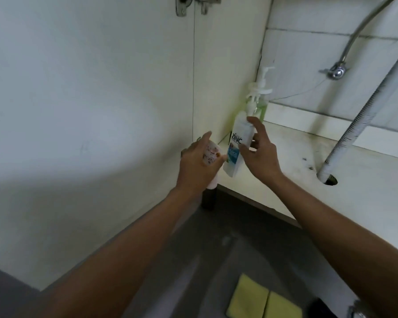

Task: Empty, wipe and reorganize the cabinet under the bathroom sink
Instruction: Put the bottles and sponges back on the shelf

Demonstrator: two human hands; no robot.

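While the cabinet floor (331,203) lies nearly bare:
Right grip: the right hand (260,154) pinches the white ZINC pump bottle (236,145), thumb on its label, forefinger lifted by the pump neck.
Left grip: the left hand (197,164) is wrapped round a small pale tube (210,157).
Bottle's place: tilted, at the floor's front left corner.
Behind it: a green pump bottle (260,104) stands in the back left corner.
Right of it: a drain hose (354,125) passes through the floor.
Outside, in front: a yellow cloth (260,299).
Progress: restocking seems to be under way; faint stains remain.
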